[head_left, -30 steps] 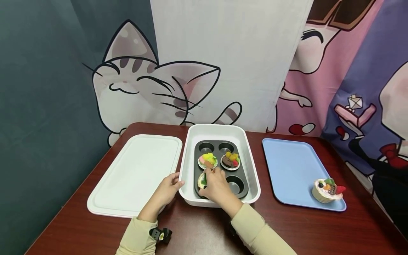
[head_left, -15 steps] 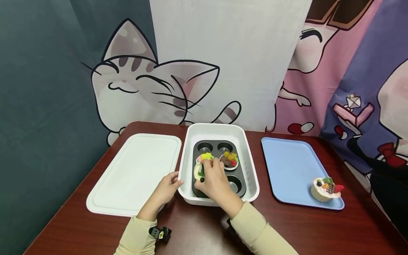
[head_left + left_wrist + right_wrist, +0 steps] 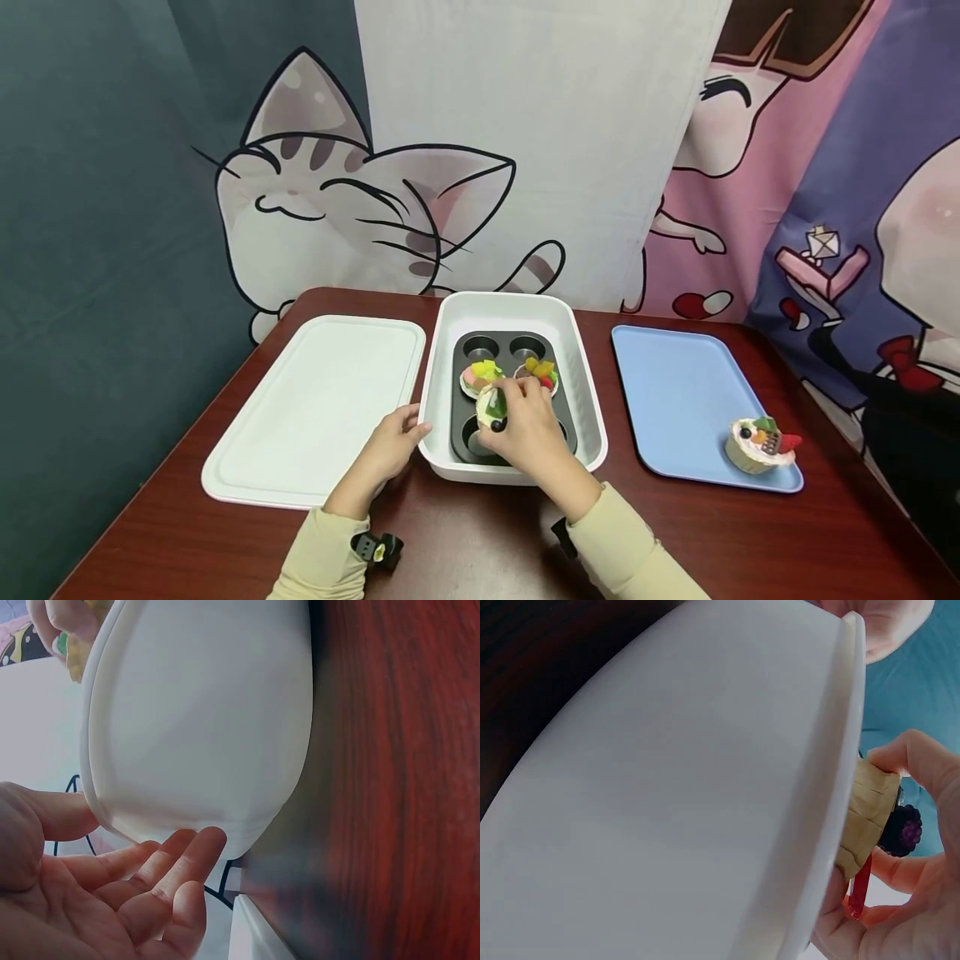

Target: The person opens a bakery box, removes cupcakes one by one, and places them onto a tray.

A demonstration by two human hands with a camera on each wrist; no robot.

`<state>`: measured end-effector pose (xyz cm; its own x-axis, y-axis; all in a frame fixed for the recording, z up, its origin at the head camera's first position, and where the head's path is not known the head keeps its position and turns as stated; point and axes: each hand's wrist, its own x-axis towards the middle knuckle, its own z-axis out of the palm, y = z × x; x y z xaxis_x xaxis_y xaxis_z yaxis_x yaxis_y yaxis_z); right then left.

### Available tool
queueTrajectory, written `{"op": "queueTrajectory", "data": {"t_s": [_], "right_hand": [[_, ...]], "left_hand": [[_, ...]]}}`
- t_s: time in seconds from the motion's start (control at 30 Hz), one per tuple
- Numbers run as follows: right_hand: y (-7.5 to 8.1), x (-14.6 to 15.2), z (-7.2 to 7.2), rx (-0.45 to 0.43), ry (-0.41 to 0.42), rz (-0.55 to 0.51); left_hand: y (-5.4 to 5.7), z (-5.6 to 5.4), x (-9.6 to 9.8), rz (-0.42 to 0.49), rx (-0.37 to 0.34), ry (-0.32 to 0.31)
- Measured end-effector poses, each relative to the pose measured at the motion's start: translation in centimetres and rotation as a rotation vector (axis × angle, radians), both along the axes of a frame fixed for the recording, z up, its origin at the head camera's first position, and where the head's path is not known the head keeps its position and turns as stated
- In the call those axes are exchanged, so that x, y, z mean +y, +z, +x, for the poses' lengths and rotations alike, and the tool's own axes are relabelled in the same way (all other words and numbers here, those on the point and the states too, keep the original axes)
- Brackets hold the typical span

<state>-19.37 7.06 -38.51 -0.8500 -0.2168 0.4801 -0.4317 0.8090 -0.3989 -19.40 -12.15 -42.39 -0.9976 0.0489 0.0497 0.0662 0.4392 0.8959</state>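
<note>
My right hand point(image 3: 528, 425) pinches a toy cupcake point(image 3: 491, 407) with cream, green and dark berry toppings, tilted above the near-left cup of a dark muffin tin point(image 3: 517, 442). In the right wrist view its tan paper-like side point(image 3: 866, 814) and dark berry point(image 3: 902, 831) show between thumb and fingers. Two more cupcakes, one with yellow and pink pieces point(image 3: 482, 375) and one chocolate-topped point(image 3: 542, 372), sit in the middle cups. The tin lies inside a white bin point(image 3: 592, 392). My left hand point(image 3: 390, 450) touches the bin's left rim, thumb at the edge and extended fingers along the outer wall.
A white tray point(image 3: 322, 400) lies on the left of the dark red table point(image 3: 450, 550). On the right, a blue tray point(image 3: 682, 392) carries a cupcake point(image 3: 759, 446) with a strawberry piece. A cartoon-printed curtain point(image 3: 540, 125) hangs behind.
My right hand has lifted the cupcake from the near-left cup and carried it slightly right, uncovering that cup. The left hand stays at the bin's rim.
</note>
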Motion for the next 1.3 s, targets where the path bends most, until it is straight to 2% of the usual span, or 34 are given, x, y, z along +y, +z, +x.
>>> {"op": "queueTrajectory", "data": {"t_s": [0.13, 0.27, 0.53, 0.87, 1.17, 1.3], "right_hand": [[0.0, 0.7, 0.0, 0.048, 0.007, -0.03], [0.1, 1.1, 0.0, 0.06, 0.008, -0.061], [0.5, 2.0, 0.5, 0.002, -0.048, -0.08], [0.0, 2.9, 0.5, 0.038, -0.056, -0.1], [0.0, 4.0, 0.2, 0.026, -0.091, -0.087], [0.3, 4.5, 0.2, -0.014, -0.127, -0.072]], "left_hand": [[0.0, 0.0, 0.0, -0.004, 0.001, 0.003], [0.0, -0.1, 0.0, 0.003, 0.0, 0.004], [0.2, -0.1, 0.2, -0.007, -0.004, 0.005], [0.3, -0.2, 0.2, 0.001, 0.001, 0.006], [0.1, -0.2, 0.1, 0.004, -0.012, 0.008], [0.1, -0.3, 0.1, 0.004, -0.015, 0.012]]}}
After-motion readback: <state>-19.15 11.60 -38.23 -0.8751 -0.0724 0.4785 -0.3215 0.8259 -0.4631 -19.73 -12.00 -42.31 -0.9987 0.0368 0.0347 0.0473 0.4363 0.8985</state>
